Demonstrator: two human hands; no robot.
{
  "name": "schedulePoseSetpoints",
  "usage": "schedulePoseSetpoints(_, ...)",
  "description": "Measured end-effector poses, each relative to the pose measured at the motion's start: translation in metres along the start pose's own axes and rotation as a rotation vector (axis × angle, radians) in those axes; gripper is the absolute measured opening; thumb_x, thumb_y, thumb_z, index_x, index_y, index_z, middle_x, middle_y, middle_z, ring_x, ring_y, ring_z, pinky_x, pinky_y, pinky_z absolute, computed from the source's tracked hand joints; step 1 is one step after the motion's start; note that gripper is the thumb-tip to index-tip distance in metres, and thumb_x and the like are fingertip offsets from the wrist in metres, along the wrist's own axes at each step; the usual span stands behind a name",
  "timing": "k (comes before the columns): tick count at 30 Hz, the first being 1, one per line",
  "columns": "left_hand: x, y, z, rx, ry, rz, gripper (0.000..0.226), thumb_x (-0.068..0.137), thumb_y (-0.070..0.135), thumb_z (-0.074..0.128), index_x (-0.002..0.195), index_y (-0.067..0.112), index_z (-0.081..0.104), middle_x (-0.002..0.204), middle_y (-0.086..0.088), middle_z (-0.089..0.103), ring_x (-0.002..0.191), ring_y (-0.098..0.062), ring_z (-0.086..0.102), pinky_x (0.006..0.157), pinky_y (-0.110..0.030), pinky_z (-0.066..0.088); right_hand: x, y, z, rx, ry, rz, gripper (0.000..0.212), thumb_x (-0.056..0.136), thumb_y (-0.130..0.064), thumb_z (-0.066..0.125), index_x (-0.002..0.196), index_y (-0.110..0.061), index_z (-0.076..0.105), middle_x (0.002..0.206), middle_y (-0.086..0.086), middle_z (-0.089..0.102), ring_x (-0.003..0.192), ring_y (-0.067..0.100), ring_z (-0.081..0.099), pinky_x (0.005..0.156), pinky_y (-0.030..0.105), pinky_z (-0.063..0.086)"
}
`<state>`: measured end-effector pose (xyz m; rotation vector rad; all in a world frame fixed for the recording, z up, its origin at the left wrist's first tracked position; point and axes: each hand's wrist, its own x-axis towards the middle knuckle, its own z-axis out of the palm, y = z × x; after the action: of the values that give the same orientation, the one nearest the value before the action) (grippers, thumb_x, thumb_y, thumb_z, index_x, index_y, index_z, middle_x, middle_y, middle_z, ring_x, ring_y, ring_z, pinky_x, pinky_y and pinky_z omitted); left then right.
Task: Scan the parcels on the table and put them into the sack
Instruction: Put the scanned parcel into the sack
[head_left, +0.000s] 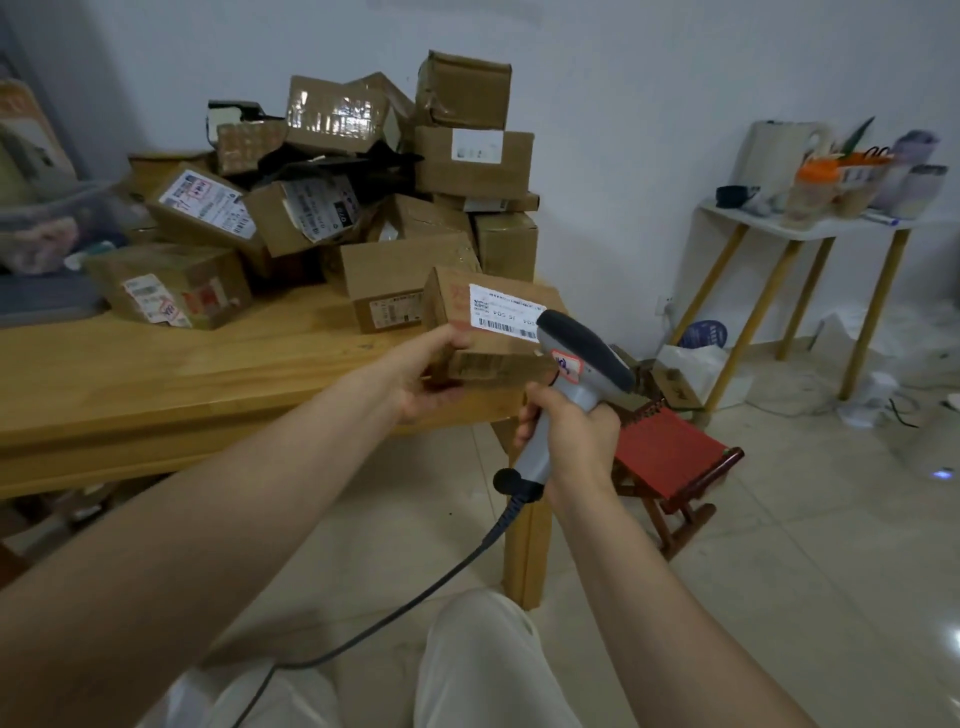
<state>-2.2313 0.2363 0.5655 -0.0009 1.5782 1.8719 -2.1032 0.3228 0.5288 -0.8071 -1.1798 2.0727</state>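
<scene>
The long pale wooden table carries a loose heap of brown cardboard parcels on its far side, probably awaiting their turn. Over the table's near corner a small brown cardboard box is held clear, its white barcode label tilted toward the grey pistol-shaped corded scanner so the nose can read it. The left hand grips the box's left end, thumb on top. The right hand wraps round the scanner's handle, just off that corner. No sack shows.
</scene>
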Motion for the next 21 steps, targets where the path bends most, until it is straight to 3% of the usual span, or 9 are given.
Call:
schedulePoseSetpoints(3, -0.012, 0.011, -0.033, 0.04, -0.005, 0.124, 0.055, 0.075, 0.01, 0.073, 0.125, 0.01, 0.052, 0.119, -0.012, 0.061, 0.11, -0.026, 0.058, 0.082, -0.03, 0.054, -0.014, 0.006, 0.014, -0.074, -0.074, -0.009, 0.007, 0.084, -0.006, 0.068, 0.087, -0.007, 0.061, 0.056, 0.004, 0.059, 0.046, 0.015, 0.054, 0.049, 0.028, 0.048)
schedulePoseSetpoints(8, -0.034, 0.036, -0.094, 0.064, 0.138, 0.39, 0.054, 0.069, 0.007, 0.077, 0.12, 0.006, 0.057, 0.112, -0.008, 0.068, 0.099, -0.017, 0.066, 0.067, -0.02, 0.056, -0.045, 0.015, 0.047, -0.22, -0.276, -0.024, 0.009, 0.082, -0.009, 0.069, 0.082, -0.009, 0.06, 0.059, 0.004, 0.061, 0.05, 0.016, 0.057, 0.054, 0.03, 0.05)
schedulePoseSetpoints(12, -0.053, 0.045, -0.141, 0.048, 0.212, 0.522, 0.029, 0.077, 0.0, 0.071, 0.102, 0.013, 0.063, 0.107, -0.004, 0.07, 0.104, -0.017, 0.066, 0.083, -0.025, 0.054, -0.068, 0.015, 0.076, -0.303, -0.441, -0.036, 0.014, 0.083, -0.005, 0.067, 0.072, -0.007, 0.059, 0.056, 0.006, 0.059, 0.045, 0.015, 0.054, 0.048, 0.027, 0.048)
schedulePoseSetpoints(17, -0.068, 0.046, -0.196, -0.006, 0.316, 0.598, 0.047, 0.075, -0.001, 0.073, 0.12, 0.004, 0.06, 0.112, -0.005, 0.071, 0.101, -0.014, 0.069, 0.085, -0.024, 0.055, -0.088, 0.022, 0.108, -0.348, -0.546, -0.04, 0.021, 0.085, -0.003, 0.065, 0.067, -0.008, 0.056, 0.052, 0.005, 0.058, 0.041, 0.015, 0.051, 0.045, 0.026, 0.046)
schedulePoseSetpoints(21, -0.079, 0.042, -0.221, 0.002, 0.386, 0.602, 0.046, 0.076, 0.0, 0.073, 0.12, 0.002, 0.06, 0.11, -0.006, 0.071, 0.1, -0.015, 0.069, 0.093, -0.028, 0.053, -0.098, 0.032, 0.123, -0.381, -0.596, -0.022, 0.018, 0.085, -0.003, 0.066, 0.07, -0.008, 0.056, 0.051, 0.004, 0.057, 0.039, 0.014, 0.05, 0.043, 0.024, 0.045)
